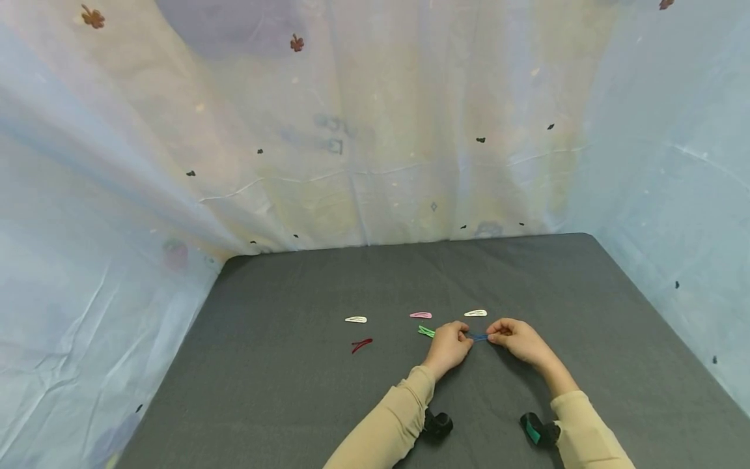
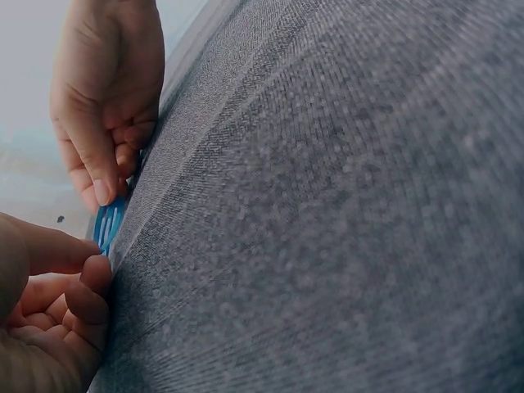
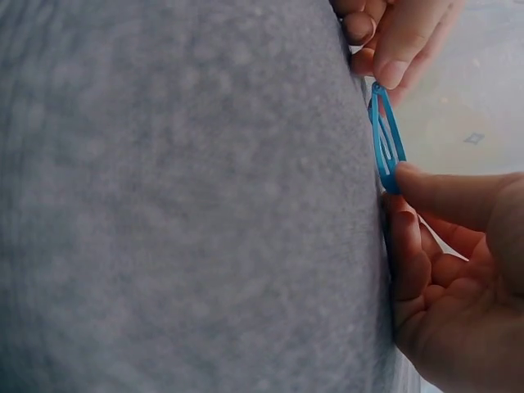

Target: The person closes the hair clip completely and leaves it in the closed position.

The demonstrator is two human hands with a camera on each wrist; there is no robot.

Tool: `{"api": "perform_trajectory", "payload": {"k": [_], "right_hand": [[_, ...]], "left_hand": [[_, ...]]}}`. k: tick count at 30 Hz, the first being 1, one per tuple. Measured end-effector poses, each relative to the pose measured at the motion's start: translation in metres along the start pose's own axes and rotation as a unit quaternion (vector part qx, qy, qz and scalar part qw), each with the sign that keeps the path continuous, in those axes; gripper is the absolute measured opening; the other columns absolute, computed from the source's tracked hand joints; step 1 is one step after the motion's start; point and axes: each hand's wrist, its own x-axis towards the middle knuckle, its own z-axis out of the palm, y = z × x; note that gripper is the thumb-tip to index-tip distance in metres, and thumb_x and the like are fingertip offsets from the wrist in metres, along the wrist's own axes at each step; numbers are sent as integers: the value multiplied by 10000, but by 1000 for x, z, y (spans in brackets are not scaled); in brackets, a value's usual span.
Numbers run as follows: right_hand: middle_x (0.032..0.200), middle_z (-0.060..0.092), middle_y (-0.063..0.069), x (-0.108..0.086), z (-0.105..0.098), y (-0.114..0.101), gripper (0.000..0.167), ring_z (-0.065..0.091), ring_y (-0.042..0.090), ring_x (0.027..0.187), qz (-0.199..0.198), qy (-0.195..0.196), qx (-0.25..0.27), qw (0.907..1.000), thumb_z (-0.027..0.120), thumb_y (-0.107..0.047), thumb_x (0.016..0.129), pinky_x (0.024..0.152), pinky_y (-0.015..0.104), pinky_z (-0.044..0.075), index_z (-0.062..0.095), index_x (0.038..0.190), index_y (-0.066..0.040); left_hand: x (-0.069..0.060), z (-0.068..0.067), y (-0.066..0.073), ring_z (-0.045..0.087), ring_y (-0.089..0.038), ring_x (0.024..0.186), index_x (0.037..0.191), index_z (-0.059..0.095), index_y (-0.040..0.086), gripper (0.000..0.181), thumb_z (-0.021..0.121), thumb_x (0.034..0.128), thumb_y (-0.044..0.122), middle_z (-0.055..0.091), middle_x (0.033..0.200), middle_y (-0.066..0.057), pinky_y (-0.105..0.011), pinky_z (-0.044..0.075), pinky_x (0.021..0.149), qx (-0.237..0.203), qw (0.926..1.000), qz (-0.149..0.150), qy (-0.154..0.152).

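A blue snap hair clip (image 3: 387, 143) is stretched between both hands, just above the grey cloth. My left hand (image 1: 450, 347) pinches its narrow end between thumb and finger. At the wide rounded end, my right hand (image 1: 518, 340) pinches it the same way; the right wrist view shows the thumb (image 3: 450, 196) on that end. Beside the left hand lies a green hair clip (image 1: 426, 331), its arms spread apart and partly covered by the hand. Farther left rests a red hair clip (image 1: 361, 344), also spread apart.
Behind the hands, a white clip (image 1: 355, 319), a pink clip (image 1: 420, 315) and a cream clip (image 1: 475, 312) lie in a loose row on the grey table cloth (image 1: 281, 397). A patterned pale curtain (image 1: 375, 195) hangs along the back and sides.
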Motion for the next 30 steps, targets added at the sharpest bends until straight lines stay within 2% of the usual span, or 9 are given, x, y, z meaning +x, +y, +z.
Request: {"api": "perform_trajectory", "payload": {"k": [4,8,19,23,30], "right_hand": [[865,641,93,0,-1,2,165,481,96,683,57,12,21,10000,565,-120,913,618,237,386,625,991,13],[894,633,102,-1,-2,3,196,485,105,712,96,-31,178,9998,552,-143,928,635,243,388,609,1020,20],[909,634,103,-3,-3,5,234,488,84,720,139,6,381,9992,552,-175,934,640,236,391,599,1042,27],[907,630,80,-3,-3,5,283,496,85,737,270,50,333,9991,556,-233,935,650,241,398,604,1057,17],[893,607,62,-3,-1,4,319,487,83,756,326,39,233,9992,532,-274,947,666,249,400,637,1030,15]], "left_hand": [[0,1,1,425,-3,544,986,688,34,172,665,827,94,591,673,20,-142,347,510,-59,10000,-2,-61],[1,3,1,427,0,542,984,689,43,167,660,835,114,592,675,38,-144,349,509,-176,9997,-150,-99],[1,4,-2,481,1,579,924,689,70,171,654,860,224,647,723,22,-158,386,528,-794,9953,-509,-198],[1,4,-1,500,-7,557,909,683,65,128,646,864,180,650,703,12,-161,388,504,-1217,9897,-738,-161],[0,4,0,506,-51,534,861,677,31,80,615,870,82,645,680,-37,-165,400,475,-1962,9749,-1053,-62]]}}
